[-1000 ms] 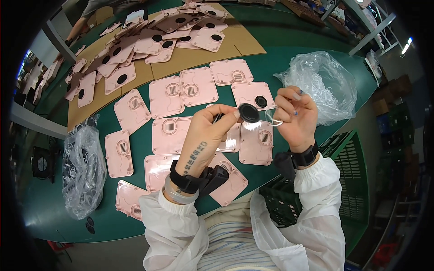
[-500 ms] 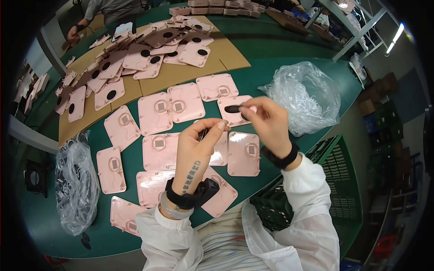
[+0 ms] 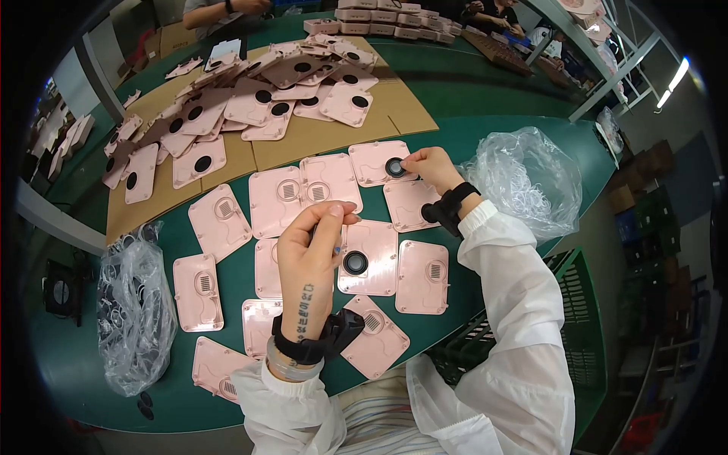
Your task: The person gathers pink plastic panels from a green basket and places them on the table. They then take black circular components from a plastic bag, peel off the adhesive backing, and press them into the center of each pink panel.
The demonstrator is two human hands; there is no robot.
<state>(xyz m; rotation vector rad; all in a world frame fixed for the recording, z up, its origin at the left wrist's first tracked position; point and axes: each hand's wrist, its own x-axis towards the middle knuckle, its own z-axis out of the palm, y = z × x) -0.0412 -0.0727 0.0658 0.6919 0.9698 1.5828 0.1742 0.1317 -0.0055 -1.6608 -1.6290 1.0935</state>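
Note:
My right hand [image 3: 434,168] pinches the edge of a black round ring-shaped part [image 3: 395,167], which rests at the lower right of a pink plastic panel [image 3: 367,161]. To its right front lies another pink panel [image 3: 406,199], partly covered by my wrist. My left hand [image 3: 312,241] hovers over the middle panels, thumb and forefinger together; something dark shows by its palm, too hidden to name. Next to it, a second black round part [image 3: 355,263] sits on a glossy pink panel [image 3: 379,243]. Several more pink panels with round grilles lie around my hands.
A heap of pink panels with black discs [image 3: 258,98] covers cardboard [image 3: 265,150] at the back. Clear plastic bags stand left [image 3: 136,318] and right [image 3: 531,178], the right one holding white loops. A green crate [image 3: 580,334] is beside the table. Other people sit across.
My right hand has carried the black round part from over the right panel to the panel behind it. The view has shifted, and a black part beside my left hand now shows.

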